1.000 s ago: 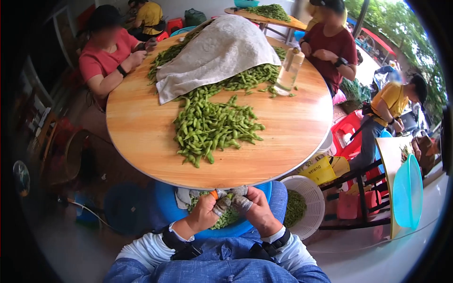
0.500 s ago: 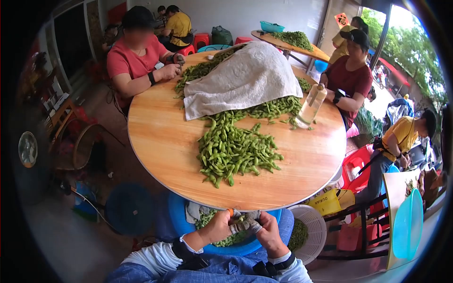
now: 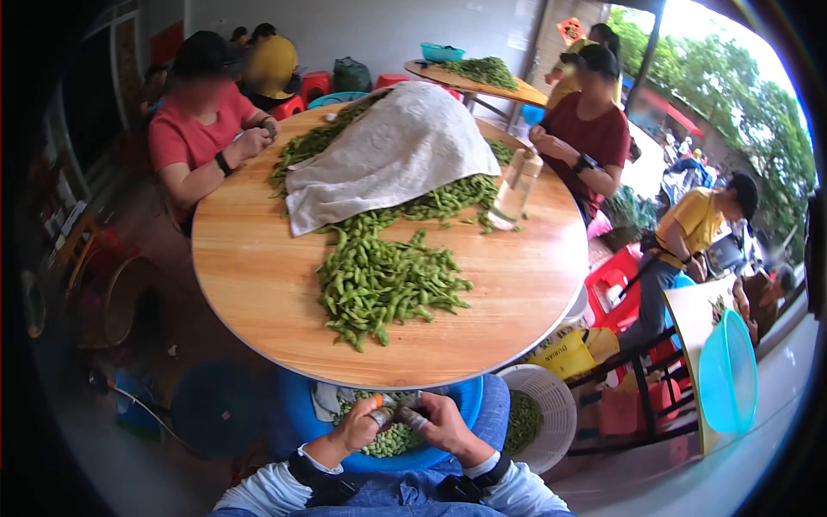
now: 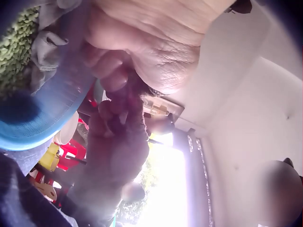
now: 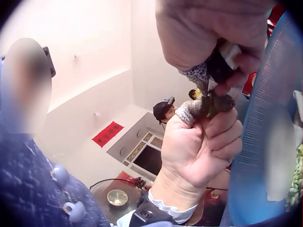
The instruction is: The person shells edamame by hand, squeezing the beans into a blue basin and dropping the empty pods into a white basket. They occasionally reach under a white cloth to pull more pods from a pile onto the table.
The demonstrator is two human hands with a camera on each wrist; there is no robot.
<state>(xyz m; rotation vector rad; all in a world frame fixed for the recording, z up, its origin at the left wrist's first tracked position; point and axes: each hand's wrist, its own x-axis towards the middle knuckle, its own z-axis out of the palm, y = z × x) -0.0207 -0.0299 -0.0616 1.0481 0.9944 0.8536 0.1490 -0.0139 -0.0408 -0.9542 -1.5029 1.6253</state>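
Shelling appeared underway: left hand (image 3: 353, 425) pinched a pod (image 5: 211, 109); right hand (image 3: 446, 426) was curled, hold unclear. The next move required emptying it into the basin (image 3: 297, 422).

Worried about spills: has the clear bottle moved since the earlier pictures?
No; the clear bottle keeps its spot beside the cloth on the round table.
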